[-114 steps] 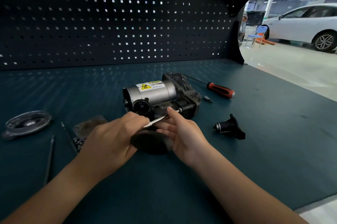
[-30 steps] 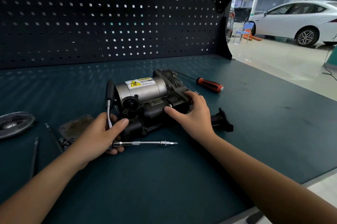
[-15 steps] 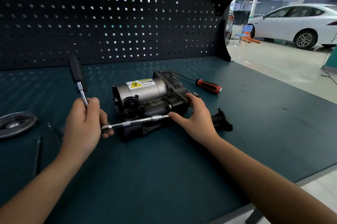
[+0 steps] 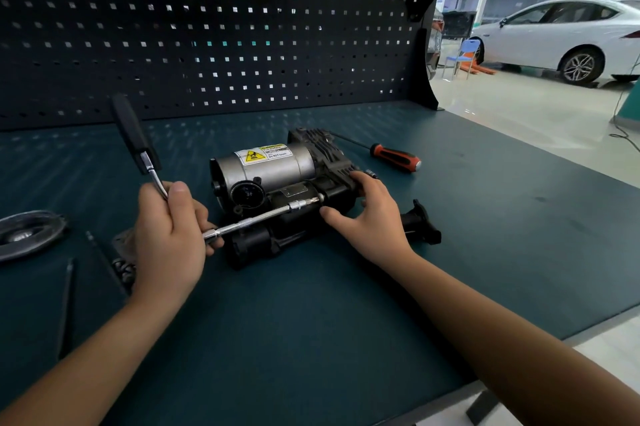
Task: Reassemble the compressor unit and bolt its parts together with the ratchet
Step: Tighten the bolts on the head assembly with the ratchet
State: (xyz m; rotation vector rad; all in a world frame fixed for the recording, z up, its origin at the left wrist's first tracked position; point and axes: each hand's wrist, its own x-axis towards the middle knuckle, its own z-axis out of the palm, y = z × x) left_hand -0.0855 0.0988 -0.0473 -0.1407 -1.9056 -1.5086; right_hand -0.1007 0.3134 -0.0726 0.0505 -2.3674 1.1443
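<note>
The compressor unit (image 4: 270,169) lies on its side in the middle of the worktop (image 4: 311,321), and its main body seems already put together, so I judge the task to be somewhere in the middle. The bolting is in hand, but a round cover (image 4: 27,235) and a flat plate (image 4: 121,245) at the left, and a black part (image 4: 420,228) just behind the right wrist, are not yet mounted. The left hand (image 4: 169,235) has its fingers (image 4: 180,190) curled tight around the head end of the ratchet (image 4: 149,166), whose black handle stands up and away. The extension bar (image 4: 252,219) runs from this hand across the front of the unit, and its tip meets a fastener there. The right hand (image 4: 367,214) holds nothing. Its fingers (image 4: 363,179) lie rather straight over the finned end, and the thumb is just beside the tip, which probably steadies the unit.
</note>
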